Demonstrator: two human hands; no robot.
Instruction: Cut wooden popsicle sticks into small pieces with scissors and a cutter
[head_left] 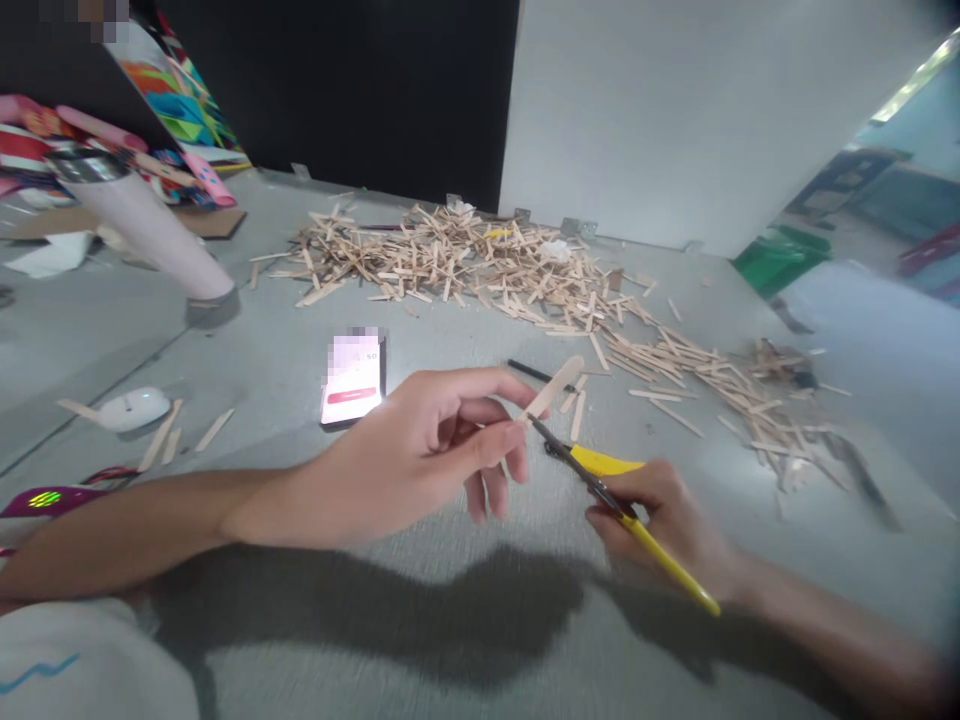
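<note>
Head view: left hand (405, 460) pinches a wooden stick (556, 387), probably light, stiff and snappable, best held by its near end; right hand (679, 520) grips yellow-handled pliers (598, 487).

Single head-worn view, facing forward and down, close over the hands (420, 450), grey tabletop (266, 350)

Blk panel (375, 100) & wht panel (660, 110) behind gry tbl (262, 370).
</note>
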